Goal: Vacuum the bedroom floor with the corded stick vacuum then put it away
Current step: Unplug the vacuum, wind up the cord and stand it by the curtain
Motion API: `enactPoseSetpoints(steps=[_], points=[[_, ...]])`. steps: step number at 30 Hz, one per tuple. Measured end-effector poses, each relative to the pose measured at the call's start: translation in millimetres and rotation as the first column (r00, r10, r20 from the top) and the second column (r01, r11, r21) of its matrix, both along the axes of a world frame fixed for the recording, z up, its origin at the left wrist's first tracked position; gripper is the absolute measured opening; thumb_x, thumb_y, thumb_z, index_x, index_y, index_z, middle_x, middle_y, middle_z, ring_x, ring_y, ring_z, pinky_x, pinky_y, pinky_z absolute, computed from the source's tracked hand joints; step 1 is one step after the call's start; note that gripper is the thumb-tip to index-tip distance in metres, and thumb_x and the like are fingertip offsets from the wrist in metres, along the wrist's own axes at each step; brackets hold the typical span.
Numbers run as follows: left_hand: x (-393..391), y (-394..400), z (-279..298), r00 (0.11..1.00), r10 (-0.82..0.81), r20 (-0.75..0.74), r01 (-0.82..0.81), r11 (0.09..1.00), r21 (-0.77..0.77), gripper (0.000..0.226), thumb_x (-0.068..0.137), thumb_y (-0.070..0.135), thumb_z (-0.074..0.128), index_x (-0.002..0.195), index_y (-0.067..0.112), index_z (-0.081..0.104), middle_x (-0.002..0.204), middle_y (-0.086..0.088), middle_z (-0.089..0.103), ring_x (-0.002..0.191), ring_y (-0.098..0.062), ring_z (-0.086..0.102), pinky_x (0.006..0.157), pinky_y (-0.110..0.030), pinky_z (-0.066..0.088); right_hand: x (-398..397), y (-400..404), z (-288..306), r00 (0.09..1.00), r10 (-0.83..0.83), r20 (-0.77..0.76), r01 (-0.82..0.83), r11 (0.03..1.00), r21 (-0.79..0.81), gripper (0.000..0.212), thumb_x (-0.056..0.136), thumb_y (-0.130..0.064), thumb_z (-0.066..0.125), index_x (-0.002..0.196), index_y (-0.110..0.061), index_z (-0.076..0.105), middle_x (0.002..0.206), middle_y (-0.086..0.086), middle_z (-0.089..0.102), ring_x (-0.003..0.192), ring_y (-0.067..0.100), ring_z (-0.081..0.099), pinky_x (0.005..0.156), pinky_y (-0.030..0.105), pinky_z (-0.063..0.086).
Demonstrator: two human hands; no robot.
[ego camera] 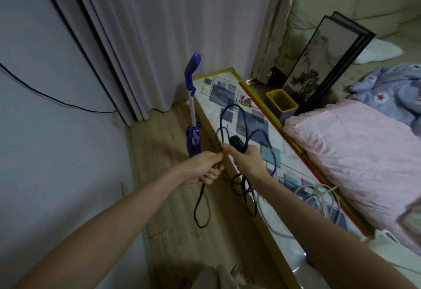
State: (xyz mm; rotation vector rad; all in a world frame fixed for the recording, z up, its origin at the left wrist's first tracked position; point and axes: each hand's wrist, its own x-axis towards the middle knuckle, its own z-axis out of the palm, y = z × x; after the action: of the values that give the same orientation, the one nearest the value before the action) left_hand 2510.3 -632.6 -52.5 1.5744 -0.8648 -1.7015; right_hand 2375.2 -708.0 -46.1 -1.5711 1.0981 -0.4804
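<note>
Item: black cord [243, 115], coiled; both hands' fingers clamped on it (left hand [205, 168], right hand [247, 160]); blue stick vacuum [193, 106] upright at 11 o'clock.

Readable text: none anywhere in the head view.
Stick vacuum [193, 106]: blue body and handle, no brand or label legible.
Patterned table top [250, 115], just right of the vacuum: printed blue and grey rectangles only, no letters or numbers.
Framed picture [319, 61], beyond the table top from the vacuum: ink-style painting, any inscription too small to read.
Blanket [391, 88], far right of the vacuum: red star shapes, no words.
</note>
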Motion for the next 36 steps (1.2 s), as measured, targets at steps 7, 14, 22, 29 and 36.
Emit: enactPoseSetpoints(steps=[7, 14, 22, 29, 36], points=[[0.7, 10.8, 3.9, 0.988, -0.09, 0.124, 0.101, 0.991, -0.086, 0.042, 0.105, 0.036, 0.029, 0.075, 0.012, 0.045, 0.05, 0.006, 0.029, 0.041, -0.008, 0.023, 0.04, -0.018, 0.023, 12.1, -1.0, 10.3, 0.997, 0.062, 0.051, -0.067, 0.991, 0.116, 0.03, 0.09, -0.019, 0.068, 0.077, 0.008, 0.07, 0.035, -0.006, 0.048, 0.03, 0.003, 0.04, 0.038, 0.016, 0.032], [4.2, 60.4, -28.5, 0.664, -0.309, 0.681, 0.336, 0.937, 0.098, 0.029, 0.104, 0.035, 0.035, 0.121, 0.014, 0.047, 0.091, -0.004, 0.063, 0.08, -0.015, 0.063, 0.079, -0.037, 0.052, -1.2, -62.3, -18.1, 0.946, -0.249, -0.208, 0.272, 0.958, 0.091, 0.041, 0.092, -0.025, 0.065, 0.094, 0.015, 0.066, 0.051, 0.008, 0.035, 0.04, 0.019, 0.031, 0.041, 0.026, 0.028], [28.4, 49.0, 1.9, -0.212, -0.305, 0.928, 0.461, 0.806, 0.371, 0.036, 0.104, 0.035, 0.034, 0.118, 0.012, 0.059, 0.107, -0.006, 0.067, 0.094, -0.021, 0.065, 0.065, -0.029, 0.04, -22.6, -62.1, -18.5, 0.932, 0.024, -0.362, 0.118, 0.924, 0.365, 0.049, 0.103, -0.041, 0.037, 0.071, -0.006, 0.047, 0.053, 0.003, 0.033, 0.042, 0.014, 0.026, 0.043, 0.024, 0.02], [16.3, 21.4, 24.6, 0.216, -0.31, 0.926, 0.67, 0.736, 0.091, 0.023, 0.099, 0.034, 0.05, 0.095, 0.016, 0.065, 0.075, 0.013, 0.052, 0.07, -0.005, 0.05, 0.067, -0.026, 0.041, -8.3, -23.0, -8.1, 0.959, 0.194, -0.208, -0.172, 0.978, 0.119, 0.044, 0.102, -0.028, 0.046, 0.064, -0.009, 0.058, 0.055, 0.004, 0.06, 0.038, 0.009, 0.05, 0.046, 0.021, 0.039], [16.7, 15.3, 37.0, 0.435, -0.329, 0.838, 0.648, 0.76, -0.038, 0.023, 0.099, 0.038, 0.044, 0.092, 0.027, 0.063, 0.089, 0.011, 0.065, 0.082, -0.01, 0.064, 0.078, -0.037, 0.052, -5.5, 8.7, -2.5, 0.969, 0.229, -0.089, -0.208, 0.957, 0.203, 0.038, 0.101, -0.034, 0.047, 0.081, -0.006, 0.062, 0.069, 0.008, 0.059, 0.052, 0.013, 0.051, 0.058, 0.026, 0.041]])
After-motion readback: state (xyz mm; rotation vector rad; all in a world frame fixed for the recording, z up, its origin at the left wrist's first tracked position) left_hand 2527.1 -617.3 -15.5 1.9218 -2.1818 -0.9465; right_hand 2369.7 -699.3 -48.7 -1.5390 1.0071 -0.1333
